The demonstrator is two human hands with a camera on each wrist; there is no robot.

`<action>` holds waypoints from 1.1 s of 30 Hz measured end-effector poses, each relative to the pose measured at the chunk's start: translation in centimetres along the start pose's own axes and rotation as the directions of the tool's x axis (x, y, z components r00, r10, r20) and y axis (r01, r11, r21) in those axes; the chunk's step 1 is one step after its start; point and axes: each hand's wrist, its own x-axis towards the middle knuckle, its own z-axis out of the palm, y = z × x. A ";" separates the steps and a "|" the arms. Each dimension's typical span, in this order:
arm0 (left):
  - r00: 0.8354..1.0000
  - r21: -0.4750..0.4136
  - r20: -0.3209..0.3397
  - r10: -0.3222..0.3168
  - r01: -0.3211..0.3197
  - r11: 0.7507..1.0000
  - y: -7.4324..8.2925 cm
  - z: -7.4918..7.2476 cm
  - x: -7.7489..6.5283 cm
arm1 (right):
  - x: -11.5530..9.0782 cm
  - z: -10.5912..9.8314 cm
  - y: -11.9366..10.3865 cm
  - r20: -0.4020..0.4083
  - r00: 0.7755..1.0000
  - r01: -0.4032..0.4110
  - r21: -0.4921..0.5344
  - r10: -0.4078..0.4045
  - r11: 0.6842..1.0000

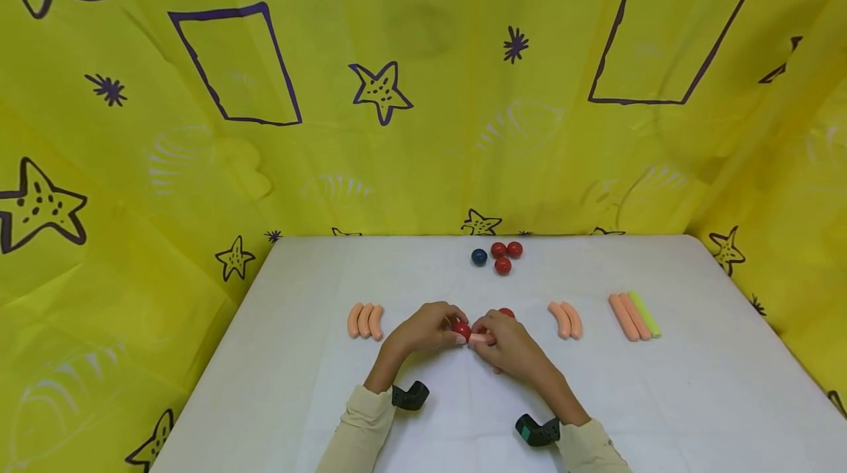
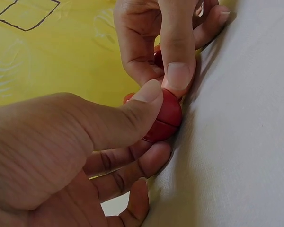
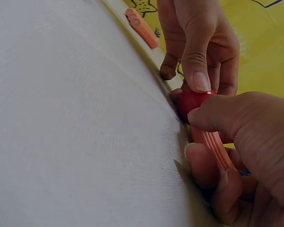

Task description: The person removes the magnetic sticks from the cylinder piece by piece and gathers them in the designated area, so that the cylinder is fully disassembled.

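Note:
My left hand (image 1: 429, 329) pinches a red ball (image 1: 461, 329) between thumb and fingers, just above the white table. From the right, my right hand (image 1: 515, 348) grips a salmon-pink ribbed stick (image 3: 210, 146), its end against the ball. The right thumb also touches the ball in the right wrist view. Whether the stick is seated in the ball is hidden by the fingers. Another red ball (image 1: 506, 313) peeks out behind the right hand, and a small red bit (image 1: 497, 370) shows below it. Something blue (image 3: 246, 176) is partly visible behind the right fingers.
Three red balls (image 1: 503, 265) and a dark blue ball (image 1: 479, 257) sit toward the back. Three curved salmon sticks (image 1: 365, 321) lie left, two more curved sticks (image 1: 565, 320) right. Farther right are two straight salmon sticks (image 1: 629, 317) beside a green stick (image 1: 645, 314).

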 end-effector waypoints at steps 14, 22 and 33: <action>0.999 0.018 -0.036 0.032 -0.031 0.999 -1.0 -0.2 0.2 | 0.1 -0.1 -0.1 -0.048 0.997 0.064 -0.072 -0.068 0.995; 0.998 -0.014 -0.061 -0.013 0.012 1.000 -1.7 -0.7 -0.2 | -0.1 -0.2 0.0 0.011 1.000 0.008 0.028 -0.008 1.000; 0.996 -0.042 -0.044 -0.077 0.075 0.996 -1.3 -0.8 -0.1 | 0.0 -0.2 0.0 0.026 1.000 -0.014 0.064 0.013 0.998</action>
